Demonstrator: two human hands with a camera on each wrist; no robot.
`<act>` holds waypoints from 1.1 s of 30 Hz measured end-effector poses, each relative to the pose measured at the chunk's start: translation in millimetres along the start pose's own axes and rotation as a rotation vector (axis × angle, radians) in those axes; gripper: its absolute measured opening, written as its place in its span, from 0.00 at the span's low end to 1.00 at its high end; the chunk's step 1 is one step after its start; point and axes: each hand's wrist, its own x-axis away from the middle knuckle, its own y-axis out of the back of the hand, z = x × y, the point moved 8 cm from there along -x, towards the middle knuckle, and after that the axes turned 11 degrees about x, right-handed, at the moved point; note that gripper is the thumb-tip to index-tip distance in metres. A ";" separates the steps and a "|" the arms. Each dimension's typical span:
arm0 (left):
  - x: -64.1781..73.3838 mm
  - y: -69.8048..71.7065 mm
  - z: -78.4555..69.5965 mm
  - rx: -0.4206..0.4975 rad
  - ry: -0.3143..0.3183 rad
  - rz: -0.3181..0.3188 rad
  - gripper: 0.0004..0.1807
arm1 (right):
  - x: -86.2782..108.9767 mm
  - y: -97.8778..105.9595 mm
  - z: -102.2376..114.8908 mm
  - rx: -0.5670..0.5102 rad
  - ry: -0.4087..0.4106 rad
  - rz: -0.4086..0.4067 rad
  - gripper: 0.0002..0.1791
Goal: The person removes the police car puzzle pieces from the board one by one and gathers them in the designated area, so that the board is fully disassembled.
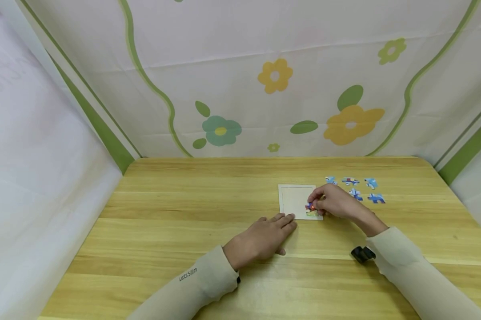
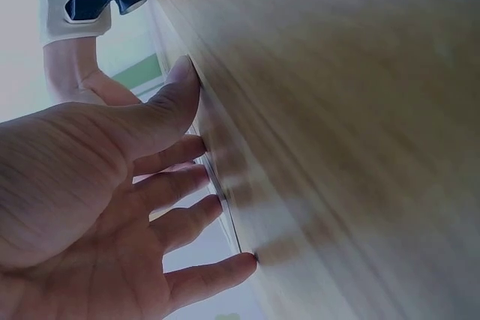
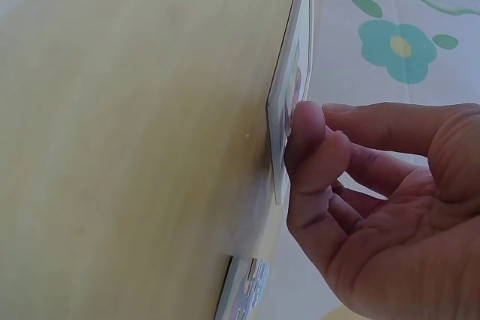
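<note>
A square white puzzle board point(image 1: 294, 200) with a raised rim lies on the table. In its near right corner sits a puzzle piece point(image 1: 312, 213) with yellow-green colouring. My right hand point(image 1: 336, 202) reaches over the board's right side and pinches a red and blue puzzle piece point(image 1: 309, 206) just above that corner. In the right wrist view, thumb and bent fingers point(image 3: 307, 129) meet right at the board face, covering most of the piece. My left hand point(image 1: 268, 235) lies flat with fingers extended, fingertips point(image 2: 244, 261) at the board's near edge.
Several loose blue puzzle pieces point(image 1: 376, 198) lie on the wooden table point(image 1: 176, 209) right of the board, partly behind the right hand. A black device point(image 1: 362, 254) is at the right sleeve. A white flower-print cloth point(image 1: 240, 89) stands behind the table.
</note>
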 end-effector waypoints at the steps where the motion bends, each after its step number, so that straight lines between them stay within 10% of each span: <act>1: 0.1 0.1 0.0 0.000 -0.001 0.000 0.42 | 0.0 0.1 0.0 -0.002 0.001 -0.001 0.11; 33: -0.2 -0.8 0.6 0.006 -0.009 -0.012 0.42 | 4.8 4.5 -0.3 -0.071 0.096 -0.041 0.11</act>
